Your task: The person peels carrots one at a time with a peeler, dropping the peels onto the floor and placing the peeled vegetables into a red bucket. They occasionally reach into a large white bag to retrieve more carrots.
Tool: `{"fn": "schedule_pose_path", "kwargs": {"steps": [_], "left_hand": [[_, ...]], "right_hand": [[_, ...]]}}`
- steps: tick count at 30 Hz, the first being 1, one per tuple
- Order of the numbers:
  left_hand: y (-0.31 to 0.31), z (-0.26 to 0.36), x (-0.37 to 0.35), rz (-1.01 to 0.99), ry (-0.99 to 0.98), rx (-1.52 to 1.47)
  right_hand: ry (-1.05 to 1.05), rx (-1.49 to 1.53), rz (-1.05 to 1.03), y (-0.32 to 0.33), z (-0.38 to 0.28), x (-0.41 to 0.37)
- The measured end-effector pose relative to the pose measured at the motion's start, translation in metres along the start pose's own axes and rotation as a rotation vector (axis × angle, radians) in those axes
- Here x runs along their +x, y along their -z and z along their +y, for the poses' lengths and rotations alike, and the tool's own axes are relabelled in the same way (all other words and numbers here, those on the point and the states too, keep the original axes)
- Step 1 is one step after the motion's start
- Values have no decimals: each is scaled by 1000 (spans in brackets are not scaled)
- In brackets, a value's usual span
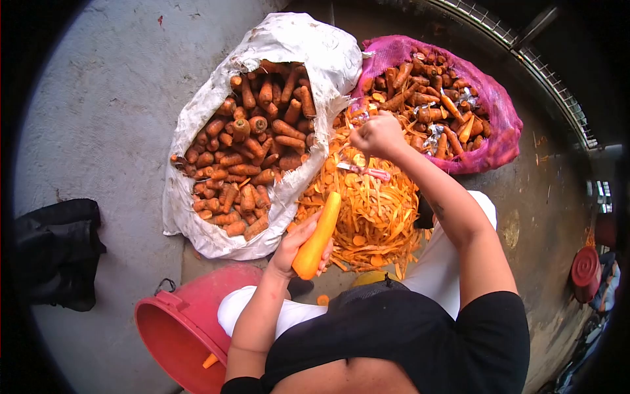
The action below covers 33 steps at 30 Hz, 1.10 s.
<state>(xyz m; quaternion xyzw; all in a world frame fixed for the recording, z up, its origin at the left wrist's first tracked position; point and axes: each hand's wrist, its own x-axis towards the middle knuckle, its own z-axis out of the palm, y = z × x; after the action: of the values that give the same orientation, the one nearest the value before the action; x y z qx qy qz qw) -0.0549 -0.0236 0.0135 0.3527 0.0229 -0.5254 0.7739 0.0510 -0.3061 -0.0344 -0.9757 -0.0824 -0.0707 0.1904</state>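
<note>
A peeled orange carrot (317,235) lies in my left hand (295,248), whose fingers wrap round its lower part. My right hand (379,136) is closed above the upper part of the peelings; what it holds, if anything, is hidden. Below it, a tool with a pink handle (375,173) and a light blade rests on the heap of orange peelings (367,226). An open white sack (226,240) to the left is full of unpeeled carrots (256,148). At the upper right, a pink mesh sack (502,131) holds more carrots and shiny scraps.
A red bucket (197,308) lies tilted at the lower left with a piece of carrot (210,360) inside. Black cloth (62,253) is on the grey floor at far left. A red round container (585,266) stands at far right, near a metal grating (558,85).
</note>
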Motion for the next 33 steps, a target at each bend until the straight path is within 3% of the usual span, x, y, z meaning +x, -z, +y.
{"fn": "schedule_pose_path", "kwargs": {"steps": [1,4,6,7,9,11,14,21,22,29,33], "left_hand": [[-3,0,-3,-10,-17,-12],[-4,1,-1,-10,-96,-117],[-2,1,2,7,-165,-126],[1,0,3,107,-156,-148],[11,-3,6,308,-142,-197],[19,-8,7,428,-213,-189],[21,-9,12,618,-294,-298],[42,-9,14,688,-386,-266],[41,-8,13,691,-392,-262],[34,1,12,718,-445,-268],[41,4,14,733,-487,-240]], "right_hand": [[-237,-30,-163,-5,15,2],[-626,156,-361,-50,71,-3],[-768,417,-317,-89,84,-17],[-838,547,-291,-100,84,-23],[-700,581,-412,-108,73,-35],[-450,301,-486,-125,51,-45],[-386,-66,-502,-161,38,-60],[-423,-125,-644,-163,31,-84],[-458,-83,-501,-173,36,-92],[-709,183,-510,-138,23,-100],[-724,838,-481,-117,19,-106]]}}
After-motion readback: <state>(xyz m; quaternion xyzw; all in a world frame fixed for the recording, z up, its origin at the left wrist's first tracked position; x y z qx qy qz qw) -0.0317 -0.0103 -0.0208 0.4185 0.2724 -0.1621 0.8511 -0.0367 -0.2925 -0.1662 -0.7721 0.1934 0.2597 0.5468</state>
